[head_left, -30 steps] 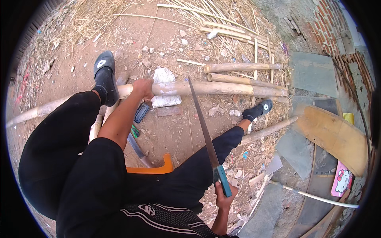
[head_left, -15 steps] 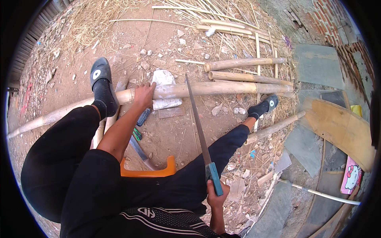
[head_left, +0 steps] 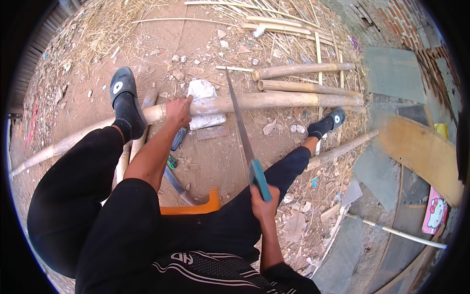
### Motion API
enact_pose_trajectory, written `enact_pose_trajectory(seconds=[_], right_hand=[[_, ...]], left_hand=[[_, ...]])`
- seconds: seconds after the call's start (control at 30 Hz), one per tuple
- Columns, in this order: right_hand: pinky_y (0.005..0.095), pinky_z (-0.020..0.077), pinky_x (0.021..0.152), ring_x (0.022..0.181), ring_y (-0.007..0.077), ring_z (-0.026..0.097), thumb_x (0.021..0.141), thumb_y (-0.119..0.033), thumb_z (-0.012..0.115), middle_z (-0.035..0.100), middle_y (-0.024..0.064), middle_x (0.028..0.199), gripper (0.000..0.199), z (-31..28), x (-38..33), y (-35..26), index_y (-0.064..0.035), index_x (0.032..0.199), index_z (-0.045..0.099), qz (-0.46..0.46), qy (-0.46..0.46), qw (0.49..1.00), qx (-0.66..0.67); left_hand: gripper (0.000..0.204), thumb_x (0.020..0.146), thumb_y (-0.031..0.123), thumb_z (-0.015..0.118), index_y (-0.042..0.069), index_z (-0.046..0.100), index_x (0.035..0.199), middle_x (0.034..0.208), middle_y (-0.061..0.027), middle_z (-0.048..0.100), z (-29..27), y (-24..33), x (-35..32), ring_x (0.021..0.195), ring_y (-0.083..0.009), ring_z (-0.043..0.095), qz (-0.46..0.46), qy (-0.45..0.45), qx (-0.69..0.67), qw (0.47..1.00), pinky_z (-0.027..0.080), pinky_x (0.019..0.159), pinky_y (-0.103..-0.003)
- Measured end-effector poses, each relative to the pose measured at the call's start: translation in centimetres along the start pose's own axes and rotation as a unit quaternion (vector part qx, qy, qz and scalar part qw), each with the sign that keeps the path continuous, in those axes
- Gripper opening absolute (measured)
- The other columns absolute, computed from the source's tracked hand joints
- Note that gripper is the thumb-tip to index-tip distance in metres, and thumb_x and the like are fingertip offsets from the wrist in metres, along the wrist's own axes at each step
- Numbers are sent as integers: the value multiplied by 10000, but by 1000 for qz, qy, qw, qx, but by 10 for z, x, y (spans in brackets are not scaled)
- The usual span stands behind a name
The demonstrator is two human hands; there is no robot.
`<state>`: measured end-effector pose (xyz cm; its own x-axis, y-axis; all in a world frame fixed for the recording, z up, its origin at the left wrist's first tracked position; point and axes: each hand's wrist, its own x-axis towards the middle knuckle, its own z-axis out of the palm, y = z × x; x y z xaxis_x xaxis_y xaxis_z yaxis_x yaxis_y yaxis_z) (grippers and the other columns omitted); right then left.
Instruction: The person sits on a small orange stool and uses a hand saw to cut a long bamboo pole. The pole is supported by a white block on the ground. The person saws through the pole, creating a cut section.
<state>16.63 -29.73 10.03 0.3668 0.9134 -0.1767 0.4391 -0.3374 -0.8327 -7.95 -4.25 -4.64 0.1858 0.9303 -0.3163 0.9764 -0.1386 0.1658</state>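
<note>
A long bamboo pole lies across the scene from left to right, resting on a white block. My left hand is closed round the pole, just left of the block. Closed round the teal handle of a handsaw, my right hand is low and right of centre. The saw's long blade slants up and crosses the pole to the right of the block, its tip beyond the far side. My left foot presses on the pole near my left hand.
More bamboo pieces and split strips lie at the far right. Below the pole are a curved blade, a green-and-black tool and an orange plastic seat. Wooden and grey boards cover the right side.
My right hand has pushed the saw forward and up, so its tip reaches farther past the pole. My left hand keeps its grip on the bamboo.
</note>
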Motion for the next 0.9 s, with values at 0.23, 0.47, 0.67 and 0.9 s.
enact_pose_trajectory(seconds=[0.23, 0.47, 0.67, 0.9], right_hand=[[336, 369, 480, 512, 100, 478, 812, -106, 651, 462, 48, 512, 227, 3, -5, -6, 49, 664, 575, 51, -17, 998, 20], [336, 333, 444, 480, 71, 428, 810, -112, 653, 445, 28, 497, 293, 20, 41, -33, 28, 595, 512, -19, 19, 1000, -14], [332, 333, 460, 520, 65, 445, 807, -109, 644, 447, 17, 519, 252, 10, 17, -41, 14, 616, 535, -22, -26, 999, -1], [321, 311, 458, 520, 59, 436, 800, -126, 642, 443, -36, 534, 264, 17, 58, -59, 19, 622, 511, 28, -21, 999, 14]], left_hand=[[452, 711, 119, 720, 125, 596, 1146, 1070, -105, 695, -21, -33, 13, 1020, -304, 688, -4, 19, -22, 1000, 505, 891, -521], [453, 688, 125, 729, 126, 604, 1123, 1047, -124, 704, -50, -31, 11, 975, -319, 699, 13, 32, -37, 999, 566, 783, -442], [483, 679, 121, 728, 122, 597, 1144, 1042, -120, 702, -58, -34, -10, 1008, -315, 690, 2, 58, 5, 998, 530, 851, -479], [440, 696, 129, 727, 109, 597, 1117, 1076, -121, 689, -68, -20, -27, 1019, -320, 681, -4, -2, -42, 999, 555, 821, -435]])
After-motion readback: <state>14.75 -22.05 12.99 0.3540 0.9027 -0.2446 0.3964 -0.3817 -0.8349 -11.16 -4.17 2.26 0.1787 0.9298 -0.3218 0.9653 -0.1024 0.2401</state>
